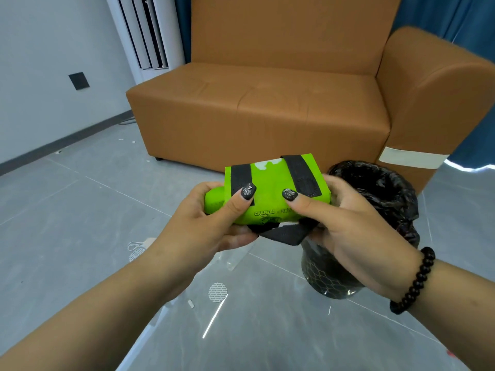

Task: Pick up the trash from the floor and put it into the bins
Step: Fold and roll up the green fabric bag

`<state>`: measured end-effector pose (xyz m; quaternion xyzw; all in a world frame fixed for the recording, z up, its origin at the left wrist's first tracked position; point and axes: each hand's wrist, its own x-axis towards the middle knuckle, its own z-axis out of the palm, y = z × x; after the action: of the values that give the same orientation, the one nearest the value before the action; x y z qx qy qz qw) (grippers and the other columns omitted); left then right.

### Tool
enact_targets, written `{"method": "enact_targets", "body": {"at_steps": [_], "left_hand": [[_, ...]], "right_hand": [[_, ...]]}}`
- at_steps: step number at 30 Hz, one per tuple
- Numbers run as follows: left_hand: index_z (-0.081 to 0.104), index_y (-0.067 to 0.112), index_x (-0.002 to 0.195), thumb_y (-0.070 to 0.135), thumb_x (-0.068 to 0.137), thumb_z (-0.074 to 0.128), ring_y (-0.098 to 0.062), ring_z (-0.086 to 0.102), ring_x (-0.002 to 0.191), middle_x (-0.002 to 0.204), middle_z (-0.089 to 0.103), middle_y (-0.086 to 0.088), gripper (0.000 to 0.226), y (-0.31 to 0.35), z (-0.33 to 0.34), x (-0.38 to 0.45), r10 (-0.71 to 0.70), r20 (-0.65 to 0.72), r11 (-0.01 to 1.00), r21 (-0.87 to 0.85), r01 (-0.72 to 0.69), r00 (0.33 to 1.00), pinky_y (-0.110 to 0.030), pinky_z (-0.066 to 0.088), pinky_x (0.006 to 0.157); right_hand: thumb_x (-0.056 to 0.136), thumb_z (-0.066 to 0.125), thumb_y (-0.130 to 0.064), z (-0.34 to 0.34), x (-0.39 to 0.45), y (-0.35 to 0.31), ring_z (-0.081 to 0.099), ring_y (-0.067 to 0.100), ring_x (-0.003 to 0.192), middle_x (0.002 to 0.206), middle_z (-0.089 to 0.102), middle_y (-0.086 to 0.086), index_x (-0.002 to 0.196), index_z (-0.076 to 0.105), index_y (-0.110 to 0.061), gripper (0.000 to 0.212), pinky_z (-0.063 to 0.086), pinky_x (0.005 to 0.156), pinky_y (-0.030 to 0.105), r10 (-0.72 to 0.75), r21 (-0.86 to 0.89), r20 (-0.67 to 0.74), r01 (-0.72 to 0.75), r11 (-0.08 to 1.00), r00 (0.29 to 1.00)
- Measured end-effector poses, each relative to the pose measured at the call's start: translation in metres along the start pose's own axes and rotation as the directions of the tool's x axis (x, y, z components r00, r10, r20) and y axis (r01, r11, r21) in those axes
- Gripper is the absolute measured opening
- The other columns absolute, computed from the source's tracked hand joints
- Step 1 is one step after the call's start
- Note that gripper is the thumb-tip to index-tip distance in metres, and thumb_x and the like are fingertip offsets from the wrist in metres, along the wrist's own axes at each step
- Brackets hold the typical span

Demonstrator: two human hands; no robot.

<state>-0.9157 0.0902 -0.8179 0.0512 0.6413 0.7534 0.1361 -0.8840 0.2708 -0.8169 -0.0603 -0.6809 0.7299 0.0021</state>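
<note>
Gripping green "GARFIELD" bag (270,194), both hands, beside bin (375,210).

You see a bright green bag (270,192) with black straps and white patches, and beside it a bin (375,231) lined in glossy black, its lower wall in a fine hexagon mesh pattern. The sofa (267,103) is tan-orange, the floor (67,210) grey tile, the curtain (455,14) deep blue, your bracelet (417,279) black beads.

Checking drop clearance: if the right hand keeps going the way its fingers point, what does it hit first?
The right hand points left across the folded green bag, so it would probably meet the left hand first, not the bin.
</note>
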Motion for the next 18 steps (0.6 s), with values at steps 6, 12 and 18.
{"method": "enact_targets", "body": {"at_steps": [6,12,18], "left_hand": [[0.052,0.019,0.108,0.03,0.065,0.075,-0.018,0.072,0.075,0.088,0.072,0.0,0.051,-0.006,-0.002,0.001,0.272,0.059,0.928,0.246,-0.278,0.96,-0.024,0.057,0.064],[0.051,0.025,0.11,0.03,0.063,0.08,-0.019,0.071,0.081,0.099,0.071,0.006,0.055,-0.008,-0.005,0.001,0.331,0.103,0.82,0.46,-0.34,0.938,-0.029,0.058,0.067],[0.056,0.034,0.103,0.0,0.07,0.081,-0.009,0.068,0.08,0.103,0.068,0.014,0.053,-0.004,-0.011,0.003,0.366,0.177,0.761,0.508,-0.404,0.913,-0.023,0.056,0.064]], "right_hand": [[0.084,0.059,-0.02,0.003,-0.004,-0.009,0.069,0.029,0.097,0.105,0.072,0.014,0.106,0.068,-0.006,0.028,0.058,0.079,0.04,0.243,0.364,0.145,-0.28,0.888,0.959],[0.078,0.06,-0.018,-0.003,-0.004,-0.012,0.067,0.04,0.097,0.118,0.064,0.023,0.115,0.063,-0.003,0.04,0.056,0.078,0.051,0.372,0.477,0.105,-0.375,0.795,0.922],[0.078,0.061,-0.045,-0.009,-0.003,-0.016,0.064,0.046,0.101,0.124,0.059,0.027,0.116,0.063,-0.002,0.058,0.05,0.091,0.055,0.421,0.441,0.182,-0.456,0.773,0.889]]}}
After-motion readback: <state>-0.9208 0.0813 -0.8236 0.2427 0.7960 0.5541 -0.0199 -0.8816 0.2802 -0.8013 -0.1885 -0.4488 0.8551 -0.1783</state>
